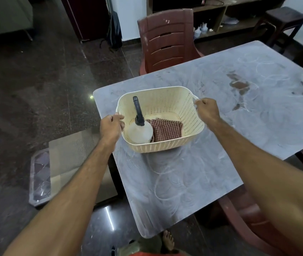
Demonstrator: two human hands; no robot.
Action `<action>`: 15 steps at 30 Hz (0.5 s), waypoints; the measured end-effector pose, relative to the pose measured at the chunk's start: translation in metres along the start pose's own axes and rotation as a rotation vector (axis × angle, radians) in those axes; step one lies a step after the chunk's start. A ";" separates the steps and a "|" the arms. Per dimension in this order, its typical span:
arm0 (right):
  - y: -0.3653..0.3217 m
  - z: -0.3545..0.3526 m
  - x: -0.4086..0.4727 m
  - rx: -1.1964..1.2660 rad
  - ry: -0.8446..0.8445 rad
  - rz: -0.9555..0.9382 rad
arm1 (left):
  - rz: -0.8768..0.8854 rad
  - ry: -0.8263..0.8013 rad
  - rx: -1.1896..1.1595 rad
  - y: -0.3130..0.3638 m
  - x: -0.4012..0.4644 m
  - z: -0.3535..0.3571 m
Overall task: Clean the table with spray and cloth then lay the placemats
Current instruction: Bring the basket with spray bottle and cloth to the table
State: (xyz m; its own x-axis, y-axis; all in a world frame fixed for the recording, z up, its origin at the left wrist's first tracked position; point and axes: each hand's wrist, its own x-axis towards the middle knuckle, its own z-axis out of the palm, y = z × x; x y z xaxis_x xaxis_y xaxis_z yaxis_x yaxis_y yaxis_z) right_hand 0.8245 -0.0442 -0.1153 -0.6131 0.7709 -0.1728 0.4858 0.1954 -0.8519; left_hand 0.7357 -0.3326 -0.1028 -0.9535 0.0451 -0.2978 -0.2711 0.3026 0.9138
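Note:
A cream perforated basket (pixel 167 100) sits on the near left part of the grey, smeared table (pixel 220 126). Inside it stands a white spray bottle (pixel 141 133) with a black nozzle, and beside that lies a folded red-checked cloth (pixel 167 131). My left hand (pixel 111 126) grips the basket's left rim. My right hand (pixel 207 109) grips the handle on its right side. A stack of beige woven placemats (pixel 71 152) lies on a low stool to the left of the table, below its level.
A maroon plastic chair (pixel 167 39) stands at the table's far side, and another chair (pixel 257 218) at the near right. Dark stains (pixel 239 84) mark the table's right half. A dark stool (pixel 283 21) is at the back right. The floor is dark polished stone.

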 end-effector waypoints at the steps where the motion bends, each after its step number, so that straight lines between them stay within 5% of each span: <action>1: -0.003 0.002 0.009 -0.010 0.004 -0.001 | 0.003 -0.005 0.005 0.003 0.009 0.004; 15: -0.031 0.034 0.095 -0.060 -0.004 -0.022 | 0.020 0.041 0.018 0.028 0.090 0.039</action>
State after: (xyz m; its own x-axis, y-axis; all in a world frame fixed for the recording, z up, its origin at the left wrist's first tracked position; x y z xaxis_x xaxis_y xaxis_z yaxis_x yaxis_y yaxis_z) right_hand 0.7297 0.0025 -0.1223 -0.6263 0.7637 -0.1564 0.5088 0.2484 -0.8242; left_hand 0.6468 -0.2830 -0.1146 -0.9634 0.0126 -0.2679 -0.2500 0.3196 0.9140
